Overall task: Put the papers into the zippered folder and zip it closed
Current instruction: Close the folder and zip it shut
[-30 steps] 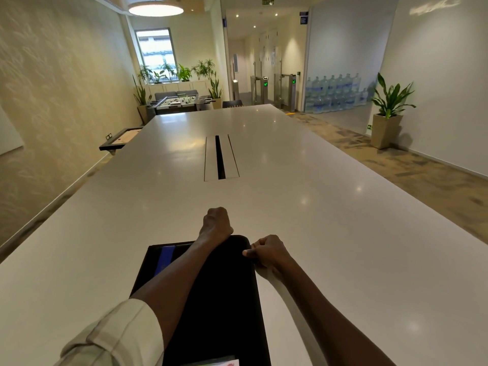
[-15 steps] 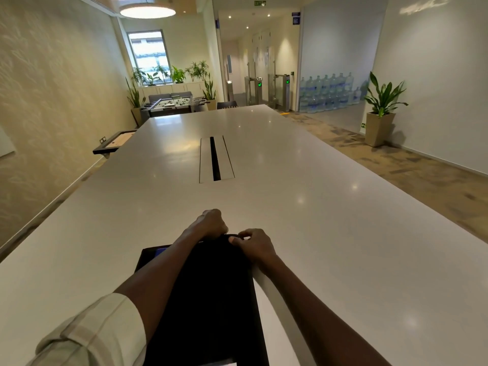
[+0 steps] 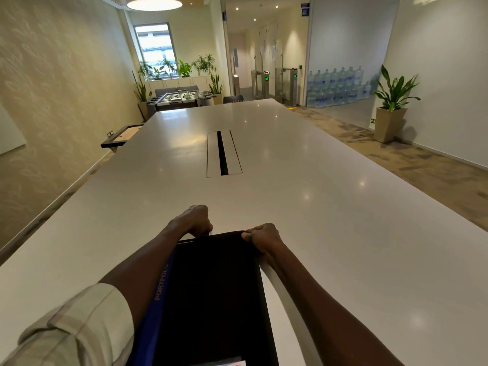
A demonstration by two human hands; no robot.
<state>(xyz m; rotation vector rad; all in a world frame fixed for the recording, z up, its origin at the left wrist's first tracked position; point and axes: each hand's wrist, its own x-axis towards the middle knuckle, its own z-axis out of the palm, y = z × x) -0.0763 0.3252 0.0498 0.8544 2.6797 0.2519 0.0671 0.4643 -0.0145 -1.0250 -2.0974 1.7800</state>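
A black zippered folder (image 3: 214,299) with a blue strip reading "PORTFOL" along its left side lies on the white table (image 3: 330,207) right in front of me. My left hand (image 3: 194,220) is closed at the folder's far edge, left of the middle, pinching something small that I cannot make out. My right hand (image 3: 264,237) grips the far right corner of the folder. A sliver of white paper (image 3: 227,362) shows at the folder's near edge. The rest of the papers are hidden.
A cable slot (image 3: 223,154) runs along the table's middle, beyond my hands. A potted plant (image 3: 390,107) stands on the floor at the right, water bottles (image 3: 338,85) behind it. A foosball table (image 3: 179,97) stands past the table's far end.
My left hand has slid left along the folder's far edge while my right hand stays on the far right corner. The view has shifted, and the blue strip shows more.
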